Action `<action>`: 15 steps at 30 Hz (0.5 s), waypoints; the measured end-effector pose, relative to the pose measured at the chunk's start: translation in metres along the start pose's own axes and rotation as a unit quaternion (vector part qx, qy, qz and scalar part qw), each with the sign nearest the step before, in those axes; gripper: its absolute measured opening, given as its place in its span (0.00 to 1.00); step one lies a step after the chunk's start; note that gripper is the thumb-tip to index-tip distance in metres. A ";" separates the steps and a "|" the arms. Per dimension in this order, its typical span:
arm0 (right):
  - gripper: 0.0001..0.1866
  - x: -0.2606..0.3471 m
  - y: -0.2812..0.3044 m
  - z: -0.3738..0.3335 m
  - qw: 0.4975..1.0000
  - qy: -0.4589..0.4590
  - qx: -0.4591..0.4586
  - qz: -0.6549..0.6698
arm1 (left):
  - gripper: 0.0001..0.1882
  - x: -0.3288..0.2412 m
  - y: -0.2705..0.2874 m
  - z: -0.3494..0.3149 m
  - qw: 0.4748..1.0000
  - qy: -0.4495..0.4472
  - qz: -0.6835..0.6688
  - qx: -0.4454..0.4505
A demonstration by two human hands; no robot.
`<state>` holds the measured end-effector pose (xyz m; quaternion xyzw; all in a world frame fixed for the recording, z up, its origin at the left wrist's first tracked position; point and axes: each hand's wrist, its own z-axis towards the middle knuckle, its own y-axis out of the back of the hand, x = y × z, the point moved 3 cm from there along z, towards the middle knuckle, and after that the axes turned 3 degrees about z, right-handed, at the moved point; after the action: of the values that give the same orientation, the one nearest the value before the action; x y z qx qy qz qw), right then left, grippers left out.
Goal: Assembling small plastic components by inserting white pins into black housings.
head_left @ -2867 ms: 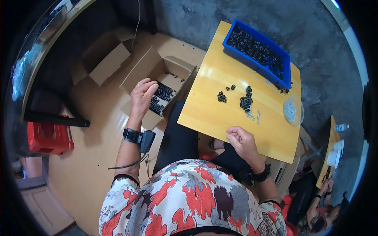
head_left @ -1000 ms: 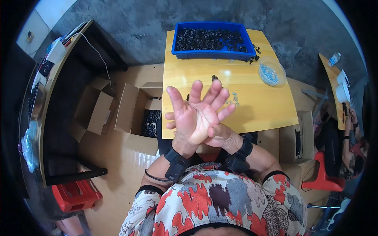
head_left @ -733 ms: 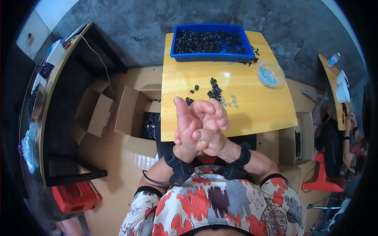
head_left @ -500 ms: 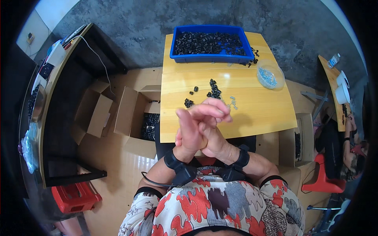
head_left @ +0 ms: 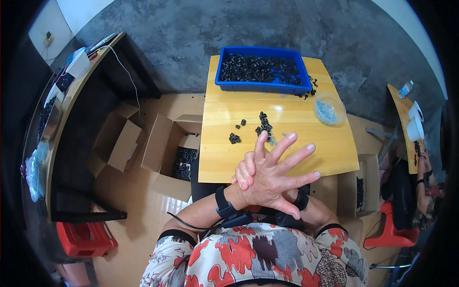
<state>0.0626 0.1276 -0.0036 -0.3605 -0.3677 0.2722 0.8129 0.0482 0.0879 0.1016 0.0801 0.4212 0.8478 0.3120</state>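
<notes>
My left hand [head_left: 277, 179] is raised over the table's near edge, back upward, with its fingers spread wide and nothing in them. My right hand [head_left: 245, 169] reaches beneath it; its curled fingers wrap round the left hand's outer edge near the wrist, and its palm is hidden. Just beyond the hands, a heap of small black parts [head_left: 263, 125] lies on the yellow table [head_left: 217, 160]. Small silvery pieces [head_left: 271, 140] lie beside that heap, partly hidden behind my fingers. To the left sit a smaller black cluster [head_left: 234, 138] and two loose black pieces [head_left: 243, 122].
A blue tray [head_left: 265, 88] of black parts stands at the table's far side. Right of it is a clear round tub [head_left: 329, 111] with small bluish pieces. Open cartons [head_left: 158, 143] flank the table. A co-worker's arm [head_left: 421, 184] shows far right; a dark shelf [head_left: 110, 91] stands left.
My left hand has turned back upward and spread its fingers. My right hand's fingers, stretched forward before, now curl round the left. The whole view has shifted slightly.
</notes>
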 end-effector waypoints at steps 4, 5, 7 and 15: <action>0.32 0.005 -0.012 0.001 0.997 -0.007 0.059 0.046 | 0.45 0.002 -0.002 -0.002 1.000 0.011 0.004 0.009; 0.32 0.004 -0.015 0.000 0.999 -0.033 -0.006 0.030 | 0.46 0.009 -0.002 -0.004 0.998 0.033 -0.055 -0.016; 0.31 0.006 -0.028 -0.002 0.987 -0.083 -0.136 -0.006 | 0.48 0.018 -0.007 -0.010 0.991 0.053 -0.114 -0.043; 0.45 0.003 -0.028 -0.009 0.976 -0.100 -0.117 -0.158 | 0.43 0.052 -0.026 -0.020 0.349 0.082 -0.920 -0.160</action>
<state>0.0766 0.1098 0.0158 -0.3612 -0.5284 0.1307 0.7571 0.0112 0.1172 0.0623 -0.4789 0.1104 0.0829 0.8669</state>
